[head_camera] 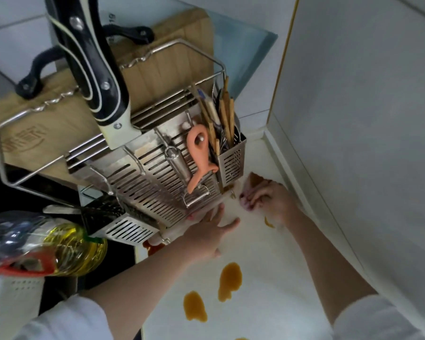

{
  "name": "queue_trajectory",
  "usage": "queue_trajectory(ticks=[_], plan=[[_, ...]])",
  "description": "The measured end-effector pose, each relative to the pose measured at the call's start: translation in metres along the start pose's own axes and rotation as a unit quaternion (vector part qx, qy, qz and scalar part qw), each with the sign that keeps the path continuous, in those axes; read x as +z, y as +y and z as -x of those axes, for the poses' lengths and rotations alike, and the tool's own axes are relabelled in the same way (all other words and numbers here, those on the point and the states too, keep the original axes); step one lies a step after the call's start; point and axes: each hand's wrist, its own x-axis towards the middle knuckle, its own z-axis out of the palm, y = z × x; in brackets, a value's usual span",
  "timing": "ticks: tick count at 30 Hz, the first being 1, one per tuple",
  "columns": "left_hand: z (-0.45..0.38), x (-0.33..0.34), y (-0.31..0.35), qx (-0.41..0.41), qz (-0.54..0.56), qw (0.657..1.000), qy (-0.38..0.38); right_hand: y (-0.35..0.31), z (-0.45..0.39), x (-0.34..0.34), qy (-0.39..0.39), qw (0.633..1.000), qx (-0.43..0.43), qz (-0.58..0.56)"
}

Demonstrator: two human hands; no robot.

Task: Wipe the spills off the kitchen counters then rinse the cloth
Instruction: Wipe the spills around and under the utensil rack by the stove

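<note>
My right hand (270,200) pinches the cloth (253,186); left hand (214,231) flat; nudging the rack (162,182) beside my grip could topple knives.

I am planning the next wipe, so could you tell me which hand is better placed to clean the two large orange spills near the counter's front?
The right hand: it grips the cloth on the counter. The left hand rests open by the metal rack, nearer the spills but without cloth.

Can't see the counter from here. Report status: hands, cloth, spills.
Right hand grips cloth by rack base. Left hand open, against rack. Spills unwiped on counter. Rack overhangs wiping spot.
</note>
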Motion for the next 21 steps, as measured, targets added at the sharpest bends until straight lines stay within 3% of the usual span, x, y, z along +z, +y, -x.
queue_trajectory(ticks=[3, 5, 7, 8, 11, 16, 21], plan=[[0.002, -0.002, 0.002, 0.004, -0.003, 1.0, 0.005, -0.022, -0.006, 0.002, 0.07, 0.996, -0.01, -0.049], [0.004, -0.004, 0.002, 0.007, 0.001, 1.0, 0.007, -0.039, -0.041, -0.002, 0.07, 0.996, 0.014, -0.05], [0.005, -0.005, 0.002, 0.011, 0.001, 1.0, 0.007, -0.048, -0.077, -0.007, 0.04, 0.993, 0.106, 0.03], [0.005, -0.006, 0.001, 0.011, 0.0, 1.0, 0.008, -0.05, -0.088, -0.012, 0.072, 0.987, 0.103, 0.1], [0.006, -0.004, 0.001, 0.013, -0.004, 1.0, 0.01, -0.049, -0.074, -0.014, 0.089, 0.974, 0.14, 0.153], [0.008, -0.008, 0.002, 0.015, 0.005, 1.0, 0.006, -0.017, 0.007, 0.004, 0.164, 0.962, 0.126, 0.177], [0.008, -0.008, 0.002, 0.012, 0.008, 1.0, 0.007, -0.029, -0.033, -0.003, 0.134, 0.965, 0.103, 0.2]])
